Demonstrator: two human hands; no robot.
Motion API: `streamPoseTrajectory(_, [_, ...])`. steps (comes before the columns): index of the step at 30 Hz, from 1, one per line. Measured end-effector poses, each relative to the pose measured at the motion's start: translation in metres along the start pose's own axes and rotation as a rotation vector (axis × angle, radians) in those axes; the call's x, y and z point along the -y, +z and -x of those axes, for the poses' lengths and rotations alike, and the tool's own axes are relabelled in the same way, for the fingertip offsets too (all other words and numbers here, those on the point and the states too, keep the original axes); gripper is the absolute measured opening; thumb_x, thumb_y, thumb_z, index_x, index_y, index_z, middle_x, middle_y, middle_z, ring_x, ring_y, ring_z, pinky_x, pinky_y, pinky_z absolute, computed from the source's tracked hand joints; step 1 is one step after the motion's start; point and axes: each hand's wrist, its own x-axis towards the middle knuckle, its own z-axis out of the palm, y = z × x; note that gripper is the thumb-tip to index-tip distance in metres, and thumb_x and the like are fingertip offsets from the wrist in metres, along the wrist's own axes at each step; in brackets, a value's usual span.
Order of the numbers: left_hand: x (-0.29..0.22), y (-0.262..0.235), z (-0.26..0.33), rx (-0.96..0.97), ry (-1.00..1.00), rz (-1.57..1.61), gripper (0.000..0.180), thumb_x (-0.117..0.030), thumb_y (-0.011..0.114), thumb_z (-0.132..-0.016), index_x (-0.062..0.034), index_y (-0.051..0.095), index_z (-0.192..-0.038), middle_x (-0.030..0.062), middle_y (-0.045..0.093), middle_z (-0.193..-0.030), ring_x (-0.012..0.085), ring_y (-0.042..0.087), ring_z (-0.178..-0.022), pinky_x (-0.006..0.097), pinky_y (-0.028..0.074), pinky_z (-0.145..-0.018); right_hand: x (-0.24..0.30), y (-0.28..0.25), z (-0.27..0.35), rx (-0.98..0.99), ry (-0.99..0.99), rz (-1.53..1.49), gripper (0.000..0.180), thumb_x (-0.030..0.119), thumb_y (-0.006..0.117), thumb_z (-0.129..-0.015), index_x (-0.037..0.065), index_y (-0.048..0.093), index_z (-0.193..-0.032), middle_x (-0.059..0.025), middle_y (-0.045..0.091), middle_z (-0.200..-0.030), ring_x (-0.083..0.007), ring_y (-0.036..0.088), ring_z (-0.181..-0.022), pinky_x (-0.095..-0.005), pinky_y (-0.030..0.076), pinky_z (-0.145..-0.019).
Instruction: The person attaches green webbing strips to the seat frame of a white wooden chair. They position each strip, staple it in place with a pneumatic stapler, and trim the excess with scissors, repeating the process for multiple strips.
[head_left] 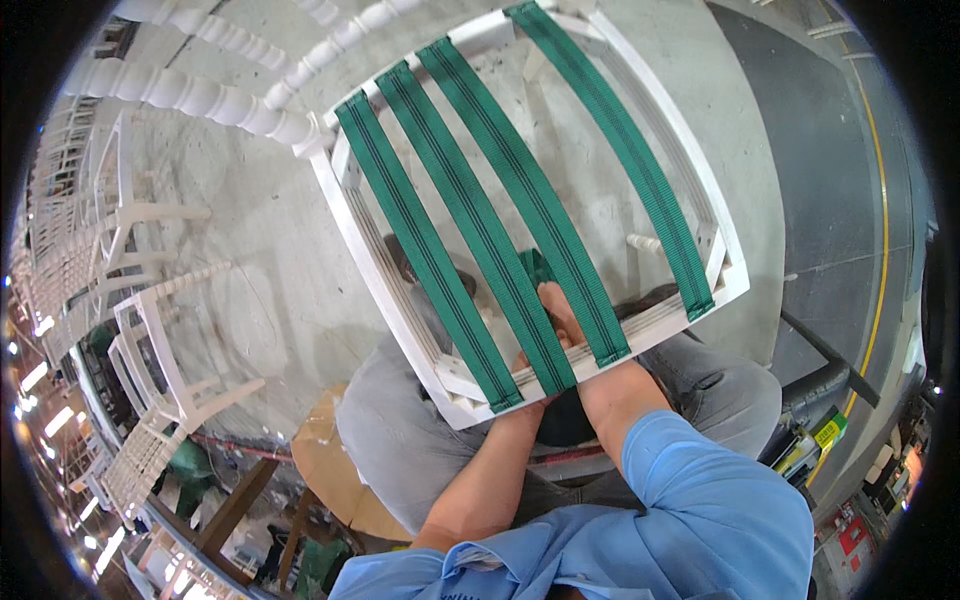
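A white wooden chair frame [728,245] lies tilted across my lap, with several green webbing straps [515,170] stretched over its seat opening. My right hand [562,312] reaches under the near rail and shows through the gap between two straps. Its fingers are closed by a loose green strap end [536,266] below the seat. My left hand [522,360] is also at the underside of that rail, beside the strap that ends nearest me. Straps and rail hide most of its fingers, so I cannot tell its grip.
White turned posts [190,90] extend from the frame toward the upper left. More white chairs [165,370] stand on the left. A round cardboard piece [345,470] lies beside my leg, and a dark metal bar [830,355] is on the right.
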Motion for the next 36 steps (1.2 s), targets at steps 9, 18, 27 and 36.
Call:
streamPoseTrajectory(9, [0.000, 0.013, -0.022, -0.147, 0.045, -0.031, 0.021, -0.023, 0.064, -0.102, -0.0078, 0.069, -0.116, 0.0063, 0.069, -0.094, 0.0246, 0.069, -0.089, 0.044, 0.064, -0.078, -0.001, -0.012, 0.034, -0.020, 0.023, 0.262, 0.051, 0.049, 0.053, -0.108, 0.002, 0.069, -0.096, -0.0139, 0.073, -0.091, -0.0272, 0.070, -0.068, -0.0441, 0.058, -0.057])
streamPoseTrajectory(18, [-0.002, 0.034, -0.019, -0.082, 0.091, -0.256, 0.030, -0.034, 0.061, -0.101, -0.0077, 0.073, -0.106, 0.0113, 0.077, -0.098, 0.0278, 0.072, -0.082, 0.041, 0.056, -0.062, 0.071, -0.105, 0.293, 0.123, -0.773, 0.911, 0.030, 0.029, 0.063, -0.109, 0.001, 0.072, -0.112, -0.0060, 0.073, -0.090, -0.0150, 0.070, -0.074, -0.0311, 0.058, -0.067])
streamPoseTrajectory(27, [0.035, 0.049, -0.006, -0.035, -0.119, -0.068, 0.014, -0.016, 0.063, -0.100, -0.0041, 0.070, -0.102, 0.0086, 0.067, -0.080, 0.0182, 0.051, -0.061, 0.033, 0.042, -0.056, 0.122, -0.429, 0.429, -1.458, -0.658, 1.157, 0.043, 0.034, 0.082, -0.086, 0.000, 0.078, -0.111, -0.0199, 0.079, -0.103, -0.0306, 0.076, -0.095, -0.0421, 0.057, -0.083])
streamPoseTrajectory(36, [0.010, 0.043, -0.009, -0.103, 0.148, -0.282, 0.020, -0.020, 0.058, -0.099, -0.0059, 0.072, -0.101, 0.0084, 0.066, -0.079, 0.0230, 0.054, -0.063, 0.038, 0.045, -0.059, 0.122, -0.439, 0.399, -0.820, -0.687, 0.661, 0.027, 0.012, 0.084, -0.086, 0.001, 0.070, -0.107, -0.0068, 0.068, -0.084, -0.0187, 0.063, -0.066, -0.0361, 0.048, -0.058])
